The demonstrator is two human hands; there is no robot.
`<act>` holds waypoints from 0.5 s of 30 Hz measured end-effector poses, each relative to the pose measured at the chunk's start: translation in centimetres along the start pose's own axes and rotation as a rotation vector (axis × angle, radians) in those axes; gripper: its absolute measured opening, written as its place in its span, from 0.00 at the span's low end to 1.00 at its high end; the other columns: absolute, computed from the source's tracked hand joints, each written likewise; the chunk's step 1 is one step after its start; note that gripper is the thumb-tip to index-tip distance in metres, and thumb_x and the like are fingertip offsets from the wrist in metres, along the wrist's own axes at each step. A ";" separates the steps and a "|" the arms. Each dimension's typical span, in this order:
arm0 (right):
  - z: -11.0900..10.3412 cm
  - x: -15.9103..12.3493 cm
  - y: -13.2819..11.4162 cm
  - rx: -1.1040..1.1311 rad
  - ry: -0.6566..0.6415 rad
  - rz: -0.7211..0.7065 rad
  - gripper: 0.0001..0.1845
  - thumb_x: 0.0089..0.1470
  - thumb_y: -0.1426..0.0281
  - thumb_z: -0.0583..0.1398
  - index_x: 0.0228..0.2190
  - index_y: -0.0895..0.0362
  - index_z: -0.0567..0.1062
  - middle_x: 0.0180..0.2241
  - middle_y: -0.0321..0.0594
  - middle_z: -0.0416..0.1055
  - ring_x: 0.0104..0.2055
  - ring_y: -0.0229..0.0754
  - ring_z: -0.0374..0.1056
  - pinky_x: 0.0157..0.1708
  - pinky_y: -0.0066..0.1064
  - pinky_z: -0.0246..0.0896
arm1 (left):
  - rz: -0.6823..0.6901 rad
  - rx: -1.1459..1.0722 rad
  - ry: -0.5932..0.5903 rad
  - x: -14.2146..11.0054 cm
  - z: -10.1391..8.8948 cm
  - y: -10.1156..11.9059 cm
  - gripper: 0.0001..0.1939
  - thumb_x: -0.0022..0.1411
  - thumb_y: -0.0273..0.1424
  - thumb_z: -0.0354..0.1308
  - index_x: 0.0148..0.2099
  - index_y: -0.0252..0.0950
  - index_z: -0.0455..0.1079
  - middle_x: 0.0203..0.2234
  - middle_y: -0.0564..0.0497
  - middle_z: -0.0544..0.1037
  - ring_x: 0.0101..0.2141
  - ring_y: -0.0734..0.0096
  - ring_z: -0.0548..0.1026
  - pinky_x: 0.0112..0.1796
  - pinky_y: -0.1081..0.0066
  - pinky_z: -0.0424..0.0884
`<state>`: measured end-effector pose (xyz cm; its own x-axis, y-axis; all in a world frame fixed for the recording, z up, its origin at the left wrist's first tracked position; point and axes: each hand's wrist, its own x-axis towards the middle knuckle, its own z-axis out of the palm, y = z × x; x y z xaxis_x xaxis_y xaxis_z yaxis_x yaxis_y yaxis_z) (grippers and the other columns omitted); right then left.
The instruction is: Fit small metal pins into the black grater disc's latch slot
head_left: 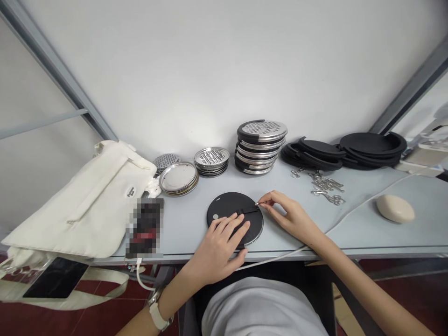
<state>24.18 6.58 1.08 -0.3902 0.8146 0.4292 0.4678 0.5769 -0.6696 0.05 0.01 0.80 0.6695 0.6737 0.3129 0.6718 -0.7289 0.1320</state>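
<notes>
A round black disc [224, 205] with a thin metal rim lies on the table near its front edge. My left hand [224, 242] rests on its lower part, fingers outstretched and pressing down, covering some of the surface. A raised black strip [247, 210] crosses the disc toward its right side. At that strip's end, my right hand [285, 212] pinches a small, thin metal piece [258, 203] between thumb and fingertips. Most of this piece is hidden by the fingers, and its exact shape cannot be made out.
Behind stand a stack of black-rimmed grater discs [261, 144], metal grater plates [212, 161], plain metal discs [178, 178] and black round trays [371, 149]. Loose metal hooks [327, 186], a cable [364, 203] and a beige rounded case [395, 208] lie right; a white bag [77, 205] and phone [145, 228] left.
</notes>
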 end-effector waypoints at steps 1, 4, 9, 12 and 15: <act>0.0 0.0 -0.1 -0.002 0.004 -0.002 0.09 0.64 0.67 0.52 0.38 0.54 0.72 0.36 0.43 0.72 0.38 0.45 0.68 0.41 0.37 0.65 | -0.001 0.001 -0.002 0.0 0.0 0.0 0.27 0.67 0.33 0.49 0.66 0.34 0.54 0.62 0.42 0.61 0.63 0.56 0.56 0.58 0.53 0.56; 0.0 0.0 -0.1 -0.008 0.011 -0.002 0.10 0.64 0.68 0.52 0.38 0.54 0.72 0.36 0.43 0.72 0.38 0.44 0.68 0.41 0.36 0.64 | -0.003 0.003 -0.007 0.0 0.1 0.0 0.27 0.67 0.33 0.49 0.66 0.34 0.55 0.62 0.42 0.61 0.63 0.58 0.56 0.58 0.54 0.56; -0.1 0.1 -0.1 -0.056 -0.028 -0.019 0.11 0.64 0.67 0.52 0.39 0.54 0.73 0.37 0.43 0.73 0.40 0.46 0.68 0.43 0.38 0.62 | -0.005 0.009 -0.006 0.0 0.1 0.0 0.26 0.67 0.33 0.49 0.66 0.33 0.55 0.63 0.42 0.60 0.63 0.58 0.55 0.58 0.55 0.56; 0.0 0.1 0.0 -0.066 -0.035 -0.007 0.12 0.65 0.66 0.52 0.38 0.54 0.74 0.36 0.43 0.75 0.39 0.46 0.68 0.44 0.39 0.62 | -0.003 0.010 -0.003 0.1 0.1 0.1 0.26 0.67 0.33 0.49 0.65 0.33 0.55 0.62 0.42 0.61 0.63 0.58 0.56 0.58 0.55 0.57; 0.2 0.0 0.0 -0.017 -0.045 0.049 0.13 0.65 0.65 0.50 0.40 0.54 0.73 0.36 0.43 0.75 0.37 0.44 0.70 0.41 0.35 0.64 | -0.004 0.005 0.008 0.1 0.0 0.1 0.26 0.66 0.33 0.50 0.65 0.34 0.56 0.61 0.42 0.63 0.62 0.58 0.57 0.58 0.54 0.58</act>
<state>24.06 6.59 0.99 -0.4015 0.8385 0.3684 0.5008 0.5377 -0.6783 0.16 0.01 0.81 0.6644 0.6753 0.3202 0.6757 -0.7259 0.1288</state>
